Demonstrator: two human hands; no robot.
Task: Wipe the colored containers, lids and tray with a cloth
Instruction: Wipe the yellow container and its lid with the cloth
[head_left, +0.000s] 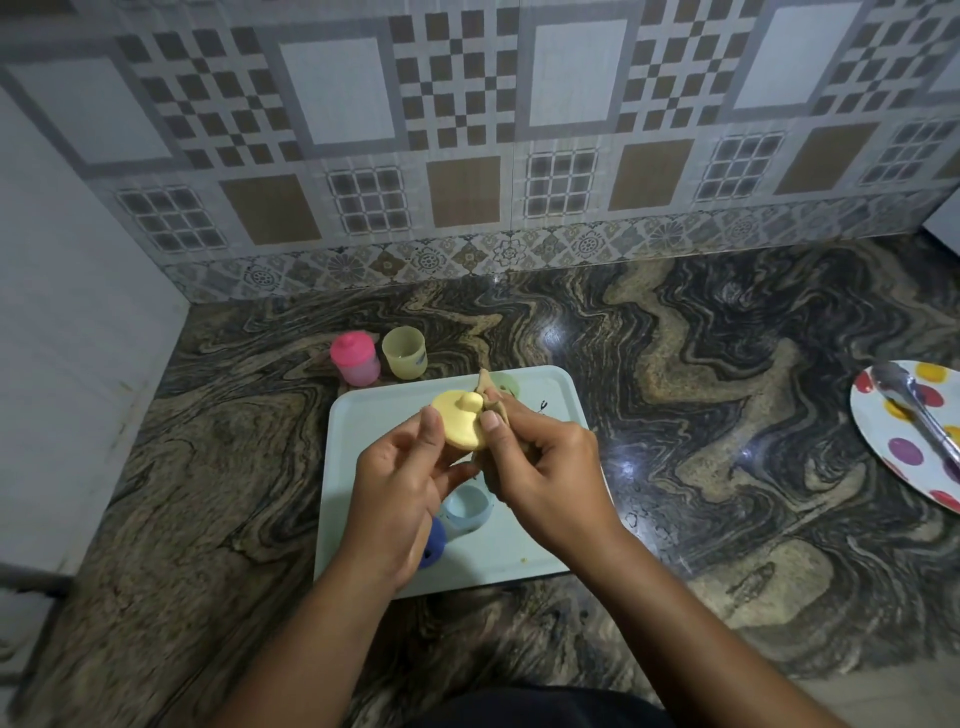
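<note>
Above the pale tray (374, 415), the left hand (400, 488) pinches a yellow lid (460, 423) between thumb and curled fingers, while the right hand (545, 467) grips a bunched brown cloth (493, 400) pressed against the lid's edge. A light blue cup (467, 506) and a dark blue lid (434, 540) sit on the tray under the hands. A capped pink container (356, 358) and an open yellow container (404, 352) stand on the counter (675, 364) just beyond the tray.
</note>
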